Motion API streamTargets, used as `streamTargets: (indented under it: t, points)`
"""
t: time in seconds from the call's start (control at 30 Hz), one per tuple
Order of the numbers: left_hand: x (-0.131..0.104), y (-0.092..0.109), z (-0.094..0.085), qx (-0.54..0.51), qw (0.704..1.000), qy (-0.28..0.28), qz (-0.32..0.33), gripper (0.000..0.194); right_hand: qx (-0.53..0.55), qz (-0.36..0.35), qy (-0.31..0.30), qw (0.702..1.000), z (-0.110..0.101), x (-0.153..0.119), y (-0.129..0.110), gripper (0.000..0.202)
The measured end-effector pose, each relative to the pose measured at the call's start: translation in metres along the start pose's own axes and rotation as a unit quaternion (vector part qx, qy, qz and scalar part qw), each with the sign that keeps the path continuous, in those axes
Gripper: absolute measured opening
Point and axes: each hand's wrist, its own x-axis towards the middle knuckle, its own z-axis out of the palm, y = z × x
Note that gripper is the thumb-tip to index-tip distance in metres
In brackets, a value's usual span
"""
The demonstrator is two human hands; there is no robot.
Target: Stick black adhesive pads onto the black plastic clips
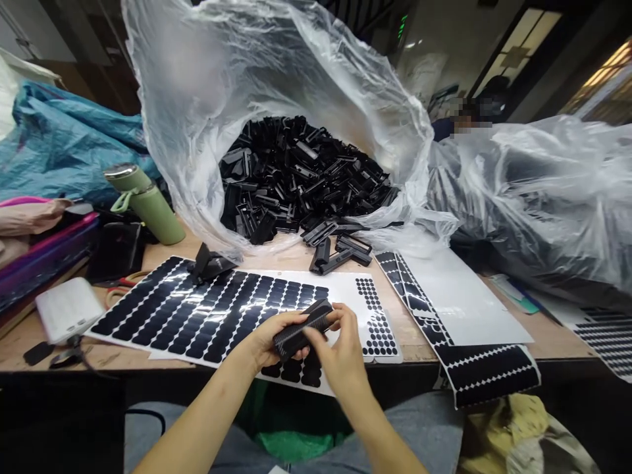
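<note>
Above the table's front edge, both hands hold one black plastic part (296, 338) with a carbon-fibre-like patterned face. My left hand (269, 339) is closed round its left end from below. At the right end, the fingers of my right hand (343, 342) grip the part, its thumb lying against the patterned face. Beneath the hands lies a white sheet of black oblong stickers (207, 316), with small round black stickers (378, 319) at its right side. Another black part (212, 263) rests on the sheet's far left area.
A large clear plastic bag (182, 131) opens toward me, full of black parts (306, 171); several loose ones (340, 250) lie before it. More sticker sheets (488, 368) overhang the edge at right. A green bottle (155, 207), white box (69, 309) and scissors (123, 283) stand left. A person (459, 122) is behind.
</note>
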Motion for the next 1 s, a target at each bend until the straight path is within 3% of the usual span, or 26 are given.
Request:
streamTargets:
  t: [0.07,0.17,0.27,0.33,0.47,0.57,0.63,0.73,0.83,1.0]
  points:
    - [0.002,0.002,-0.006,0.008,1.0,-0.028,-0.012,0.031,-0.056,0.049,0.015,0.997,-0.016,0.025,0.025,0.022]
    - [0.005,0.005,-0.014,0.006,0.998,-0.059,-0.023,0.042,-0.205,0.061,0.048,0.976,-0.042,0.061,0.067,0.015]
    - [0.006,0.005,-0.017,0.0,0.997,-0.07,-0.034,0.046,-0.268,0.072,0.013,0.961,-0.055,0.08,0.096,0.008]
    - [0.006,0.006,-0.017,-0.006,0.997,-0.073,-0.038,0.047,-0.267,0.071,-0.002,0.961,-0.057,0.084,0.103,0.008]
    - [0.006,0.006,-0.013,-0.019,0.996,-0.075,-0.048,0.047,-0.223,0.072,-0.007,0.972,-0.056,0.074,0.082,0.01]
    - [0.008,0.006,-0.01,-0.018,0.995,-0.077,-0.052,0.043,-0.051,0.065,-0.064,0.995,-0.047,0.053,0.045,0.015]
    - [0.01,0.004,-0.008,-0.016,0.997,-0.064,-0.049,0.037,0.057,0.041,-0.127,0.989,-0.037,0.036,0.019,0.016]
    - [0.012,0.001,-0.005,-0.016,0.999,-0.021,-0.041,0.027,0.125,0.019,-0.152,0.98,-0.02,0.018,-0.005,0.015]
    - [0.011,-0.002,-0.002,-0.014,1.0,0.006,-0.024,0.022,0.115,0.017,-0.133,0.984,-0.012,0.013,-0.011,0.015]
    - [0.008,-0.004,0.004,-0.014,1.0,0.004,-0.009,0.021,0.099,0.015,-0.128,0.987,-0.013,0.013,-0.006,0.015]
